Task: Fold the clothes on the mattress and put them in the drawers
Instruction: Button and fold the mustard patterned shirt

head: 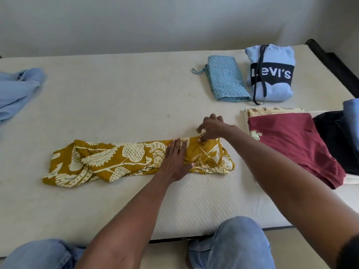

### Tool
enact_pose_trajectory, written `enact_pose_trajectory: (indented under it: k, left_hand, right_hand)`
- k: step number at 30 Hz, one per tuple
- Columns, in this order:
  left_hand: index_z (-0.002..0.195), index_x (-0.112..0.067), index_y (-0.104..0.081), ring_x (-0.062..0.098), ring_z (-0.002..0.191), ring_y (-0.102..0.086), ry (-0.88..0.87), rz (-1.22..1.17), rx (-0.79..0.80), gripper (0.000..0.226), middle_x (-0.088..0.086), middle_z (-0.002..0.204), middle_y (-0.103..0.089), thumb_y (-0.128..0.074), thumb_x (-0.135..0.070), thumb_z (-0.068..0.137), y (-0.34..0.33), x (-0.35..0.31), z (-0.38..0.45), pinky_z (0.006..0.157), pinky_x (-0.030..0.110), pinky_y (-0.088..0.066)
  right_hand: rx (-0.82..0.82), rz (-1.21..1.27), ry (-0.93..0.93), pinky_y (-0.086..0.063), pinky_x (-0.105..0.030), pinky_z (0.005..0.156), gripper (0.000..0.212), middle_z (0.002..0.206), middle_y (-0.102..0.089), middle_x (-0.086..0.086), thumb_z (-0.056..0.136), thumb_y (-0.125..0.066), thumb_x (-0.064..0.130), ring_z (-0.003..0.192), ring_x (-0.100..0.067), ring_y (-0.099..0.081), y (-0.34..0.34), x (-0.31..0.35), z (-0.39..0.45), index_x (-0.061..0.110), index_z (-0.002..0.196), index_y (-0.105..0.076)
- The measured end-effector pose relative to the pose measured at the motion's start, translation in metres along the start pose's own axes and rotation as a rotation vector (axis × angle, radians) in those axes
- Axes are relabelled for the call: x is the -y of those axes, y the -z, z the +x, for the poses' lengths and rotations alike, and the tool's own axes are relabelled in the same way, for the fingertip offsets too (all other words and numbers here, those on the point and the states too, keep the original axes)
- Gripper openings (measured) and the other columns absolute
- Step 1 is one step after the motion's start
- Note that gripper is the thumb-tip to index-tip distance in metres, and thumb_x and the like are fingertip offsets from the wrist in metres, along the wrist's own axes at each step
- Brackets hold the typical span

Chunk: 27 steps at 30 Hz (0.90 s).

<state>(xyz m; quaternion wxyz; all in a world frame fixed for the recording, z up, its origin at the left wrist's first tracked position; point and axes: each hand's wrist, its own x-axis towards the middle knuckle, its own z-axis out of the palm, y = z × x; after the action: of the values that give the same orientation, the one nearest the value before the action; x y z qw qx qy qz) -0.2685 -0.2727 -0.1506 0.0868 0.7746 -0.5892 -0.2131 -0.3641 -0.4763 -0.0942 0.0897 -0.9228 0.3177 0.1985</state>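
A mustard-yellow garment with a cream leaf print (116, 164) lies in a long, narrow strip across the middle of the cream mattress (116, 90). My left hand (175, 160) presses flat on it with straight fingers, right of its middle. My right hand (210, 129) pinches the far edge of the garment near its right end. The left end of the garment is crumpled and loose.
A folded blue zigzag cloth (227, 80) and a folded light-blue Levi's hoodie (272, 74) sit at the back right. A maroon shirt (295, 144) tops a stack beside dark clothes (338, 136) at right. An unfolded light-blue garment (17, 92) lies at left. My knees (231, 243) touch the mattress's near edge.
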Motion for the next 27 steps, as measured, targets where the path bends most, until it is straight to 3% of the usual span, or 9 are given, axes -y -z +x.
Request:
enact_pose_trajectory:
  k: [3, 7, 10, 12, 14, 18, 20, 24, 27]
  left_hand:
    - [0.156, -0.015, 0.008, 0.024, 0.149, 0.021, 0.031, -0.007, -0.004, 0.091, 0.008, 0.163, 0.018, -0.047, -0.055, 0.096, -0.003, -0.002, 0.0, 0.119, 0.038, 0.013]
    - [0.156, -0.014, 0.005, 0.023, 0.15, 0.019, 0.038, 0.01, -0.006, 0.091, 0.008, 0.164, 0.014, -0.049, -0.054, 0.095, -0.004, -0.004, 0.003, 0.121, 0.038, 0.011]
    - [0.156, -0.014, 0.005, 0.024, 0.15, 0.018, 0.03, 0.011, -0.009, 0.092, 0.009, 0.163, 0.015, -0.051, -0.052, 0.095, -0.002, -0.007, 0.002, 0.121, 0.038, 0.012]
    - [0.156, -0.014, 0.006, 0.024, 0.15, 0.018, 0.033, 0.021, 0.0, 0.091, 0.009, 0.163, 0.015, -0.051, -0.051, 0.095, -0.002, -0.009, 0.002, 0.121, 0.038, 0.012]
    - [0.156, -0.015, 0.006, 0.024, 0.15, 0.018, 0.036, 0.039, 0.018, 0.09, 0.009, 0.164, 0.014, -0.049, -0.052, 0.095, -0.003, -0.01, 0.002, 0.121, 0.039, 0.012]
    - [0.156, -0.016, 0.011, 0.024, 0.149, 0.021, 0.049, 0.062, 0.081, 0.09, 0.009, 0.163, 0.018, -0.045, -0.053, 0.095, 0.0, -0.012, 0.006, 0.121, 0.042, 0.013]
    - [0.155, -0.017, 0.014, 0.024, 0.148, 0.023, 0.026, 0.08, 0.049, 0.087, 0.008, 0.162, 0.021, -0.041, -0.053, 0.097, -0.001, -0.016, 0.007, 0.12, 0.043, 0.015]
    - [0.153, -0.022, 0.018, 0.023, 0.146, 0.028, -0.04, 0.09, -0.001, 0.079, 0.006, 0.16, 0.025, -0.011, -0.067, 0.095, -0.015, -0.037, 0.006, 0.119, 0.045, 0.018]
    - [0.149, -0.019, 0.023, 0.024, 0.145, 0.03, -0.012, 0.105, -0.005, 0.098, 0.01, 0.16, 0.025, 0.026, -0.078, 0.071, -0.03, -0.055, 0.008, 0.117, 0.048, 0.019]
  right_hand:
    - [-0.044, 0.051, 0.051, -0.021, -0.037, 0.1, 0.049, 0.129, -0.043, 0.006, 0.075, -0.074, 0.058, 0.123, -0.022, -0.027, -0.001, -0.006, -0.008, 0.036, 0.119, -0.067]
    - [0.005, -0.046, 0.03, -0.026, -0.038, 0.097, 0.036, 0.128, -0.047, 0.003, 0.084, -0.066, 0.045, 0.119, -0.023, -0.03, -0.005, -0.008, -0.019, 0.027, 0.114, -0.07]
    - [0.004, 0.223, -0.053, -0.039, -0.038, 0.087, 0.032, 0.115, -0.057, -0.006, 0.089, -0.06, 0.032, 0.111, -0.025, -0.048, 0.012, -0.002, -0.026, 0.007, 0.108, -0.068]
    - [0.1, 0.451, -0.127, -0.047, -0.034, 0.078, 0.033, 0.108, -0.058, -0.01, 0.092, -0.063, 0.028, 0.099, -0.024, -0.057, 0.023, -0.004, -0.028, -0.001, 0.109, -0.065]
    - [0.162, 0.487, -0.23, -0.052, -0.031, 0.068, 0.033, 0.101, -0.062, -0.014, 0.094, -0.064, 0.027, 0.092, -0.028, -0.064, 0.022, -0.014, -0.034, -0.003, 0.107, -0.062]
    - [-0.205, 0.276, -0.545, -0.046, -0.036, 0.067, 0.019, 0.096, -0.062, -0.015, 0.09, -0.051, 0.006, 0.089, -0.036, -0.064, 0.0, -0.042, -0.051, -0.001, 0.106, -0.057]
    - [-0.276, 0.388, -0.582, -0.046, -0.037, 0.071, 0.021, 0.105, -0.064, -0.017, 0.094, -0.051, 0.014, 0.09, -0.035, -0.061, -0.011, -0.046, -0.052, -0.001, 0.106, -0.06]
    - [-0.145, 0.734, -0.518, -0.044, -0.032, 0.065, 0.065, 0.106, -0.065, -0.015, 0.088, -0.06, 0.06, 0.084, -0.026, -0.06, -0.035, -0.038, -0.051, -0.001, 0.108, -0.062]
    - [-0.126, 0.668, -0.51, -0.049, -0.044, 0.089, 0.085, 0.13, -0.047, -0.016, 0.076, -0.072, 0.064, 0.118, -0.035, -0.05, -0.051, -0.029, -0.057, 0.008, 0.133, -0.045]
